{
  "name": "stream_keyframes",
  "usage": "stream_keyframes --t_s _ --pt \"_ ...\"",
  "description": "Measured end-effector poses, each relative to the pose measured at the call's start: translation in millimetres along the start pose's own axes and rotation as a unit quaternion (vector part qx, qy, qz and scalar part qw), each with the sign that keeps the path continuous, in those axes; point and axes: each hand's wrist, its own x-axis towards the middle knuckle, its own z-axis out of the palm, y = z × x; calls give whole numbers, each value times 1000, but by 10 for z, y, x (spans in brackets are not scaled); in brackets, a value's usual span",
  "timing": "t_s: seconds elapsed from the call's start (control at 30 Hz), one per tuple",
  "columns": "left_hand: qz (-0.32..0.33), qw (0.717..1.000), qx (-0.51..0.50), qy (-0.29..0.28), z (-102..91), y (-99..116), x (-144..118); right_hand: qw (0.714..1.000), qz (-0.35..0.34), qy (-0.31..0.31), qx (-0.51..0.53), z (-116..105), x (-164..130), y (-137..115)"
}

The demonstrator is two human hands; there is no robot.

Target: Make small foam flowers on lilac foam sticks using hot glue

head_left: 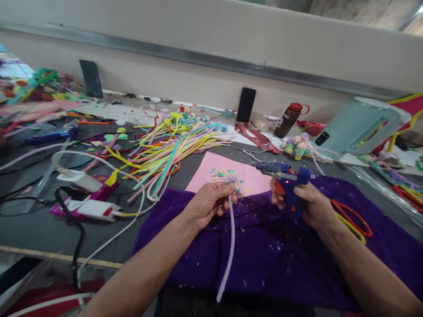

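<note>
My left hand (211, 203) pinches a lilac pipe cleaner (229, 246) near its top, where a small fuzzy lilac flower head (231, 178) sits; the stem hangs down over the purple cloth (264, 264). My right hand (312, 206) grips a blue glue gun (286, 176) with a red light on its side. Its nozzle points left toward the flower head, a short gap away. Behind both lies a pink paper sheet (218, 169) strewn with small coloured scraps.
A heap of coloured pipe cleaners (168, 147) lies left of the pink sheet. White chargers and cables (89, 193) sit at left. Red-handled scissors (352, 218) lie right of my right hand. A dark phone (246, 105), a brown bottle (288, 119) and a pale kettle (358, 125) stand behind.
</note>
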Motion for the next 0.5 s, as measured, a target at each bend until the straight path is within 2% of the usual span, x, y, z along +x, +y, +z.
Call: stream_keyframes --t_s 0.07,0.13,0.33,0.5 --pt "3 1000 -7 -5 -16 -12 7 998 3 -31 52 116 -47 -4" --pt "13 1000 -14 -7 -31 -22 12 998 3 -34 56 206 -86 11" --pt "19 999 -42 -8 -37 -32 16 994 -49 -43 -83 308 -188 20" --pt "25 998 -53 -9 -24 -30 18 985 -54 -29 -161 345 -278 37"
